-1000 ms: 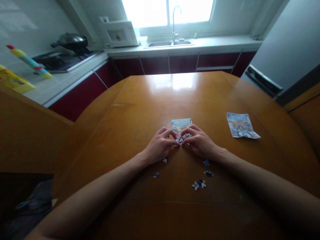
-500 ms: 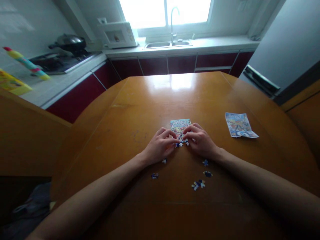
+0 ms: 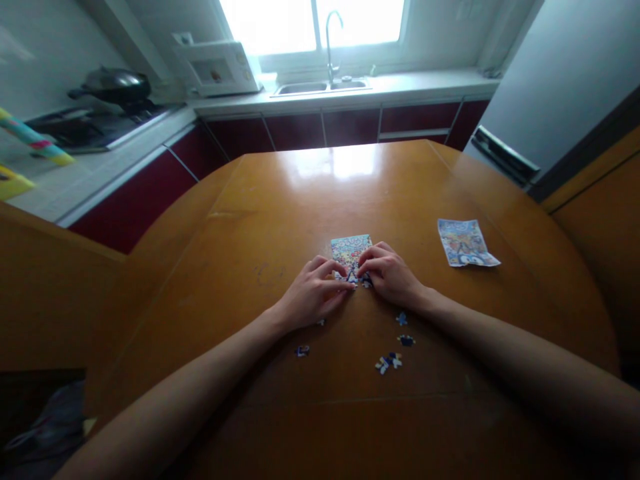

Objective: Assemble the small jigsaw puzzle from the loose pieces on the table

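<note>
A partly joined jigsaw puzzle (image 3: 351, 248) with a colourful picture lies on the wooden table. At its lower left edge, my left hand (image 3: 316, 290) has thumb and fingers pinched around a small puzzle piece (image 3: 354, 286). My right hand (image 3: 390, 273) bends over the lower right part, its fingertips closed on a dark and white puzzle piece (image 3: 367, 282). The fingers cover part of the lower rows. Loose pieces lie nearer to me: a blue one (image 3: 401, 319), a dark one (image 3: 407, 341), a small cluster (image 3: 389, 362) and a single piece (image 3: 303, 351) at left.
A creased picture sheet (image 3: 467, 242) lies to the right on the table (image 3: 240, 247). Beyond the table stand a counter with a sink (image 3: 303, 88), a microwave (image 3: 220, 69) and a stove with a pan (image 3: 117, 87). A fridge (image 3: 545, 87) is at right.
The whole view has shifted slightly, so things sit a little further left. My left fingertips have moved closer along the puzzle's lower edge; both hands stay at the puzzle.
</note>
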`<state>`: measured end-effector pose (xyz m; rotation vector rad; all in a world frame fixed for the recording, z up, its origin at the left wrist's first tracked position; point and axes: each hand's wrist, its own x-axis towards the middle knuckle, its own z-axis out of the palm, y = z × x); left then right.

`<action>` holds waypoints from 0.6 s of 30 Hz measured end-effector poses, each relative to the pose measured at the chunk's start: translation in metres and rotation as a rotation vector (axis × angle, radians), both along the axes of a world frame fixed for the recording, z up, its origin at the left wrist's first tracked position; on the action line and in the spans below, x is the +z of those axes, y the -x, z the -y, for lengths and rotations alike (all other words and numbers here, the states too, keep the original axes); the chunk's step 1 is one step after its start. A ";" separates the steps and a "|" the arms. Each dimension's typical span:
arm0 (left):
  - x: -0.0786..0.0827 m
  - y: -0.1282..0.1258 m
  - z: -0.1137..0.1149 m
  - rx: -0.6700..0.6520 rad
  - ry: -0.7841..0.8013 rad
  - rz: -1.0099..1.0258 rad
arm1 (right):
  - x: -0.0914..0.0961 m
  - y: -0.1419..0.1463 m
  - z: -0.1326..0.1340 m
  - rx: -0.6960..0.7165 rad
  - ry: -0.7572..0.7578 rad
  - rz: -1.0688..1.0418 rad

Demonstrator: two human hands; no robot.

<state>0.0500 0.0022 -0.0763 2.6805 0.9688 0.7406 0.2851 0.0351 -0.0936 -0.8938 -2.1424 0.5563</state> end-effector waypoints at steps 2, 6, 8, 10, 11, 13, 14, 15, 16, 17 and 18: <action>0.000 0.000 0.000 0.000 0.016 0.002 | 0.000 0.000 0.001 -0.004 -0.001 0.004; 0.001 0.000 0.000 -0.007 0.048 0.027 | -0.002 -0.001 0.000 0.006 -0.011 -0.033; 0.000 0.001 -0.001 0.012 0.053 0.064 | 0.000 -0.002 -0.001 -0.006 -0.014 -0.081; -0.001 0.001 -0.002 0.048 0.052 0.101 | 0.007 -0.004 0.000 -0.036 -0.007 -0.125; -0.002 0.001 -0.002 0.062 0.052 0.113 | 0.014 -0.005 0.002 -0.047 0.003 -0.138; -0.003 0.001 -0.003 0.082 0.052 0.129 | 0.029 -0.010 0.011 -0.049 0.039 -0.126; -0.004 0.001 -0.004 0.088 0.052 0.137 | 0.037 -0.013 0.019 -0.045 0.060 -0.101; -0.005 0.001 -0.004 0.092 0.052 0.144 | 0.045 -0.017 0.028 -0.030 0.082 -0.049; -0.005 0.001 -0.004 0.094 0.052 0.150 | 0.050 -0.022 0.038 -0.019 0.100 0.010; -0.005 0.000 -0.004 0.095 0.050 0.157 | 0.054 -0.028 0.050 -0.009 0.118 0.074; -0.006 0.000 -0.005 0.095 0.048 0.163 | 0.055 -0.034 0.061 -0.004 0.147 0.147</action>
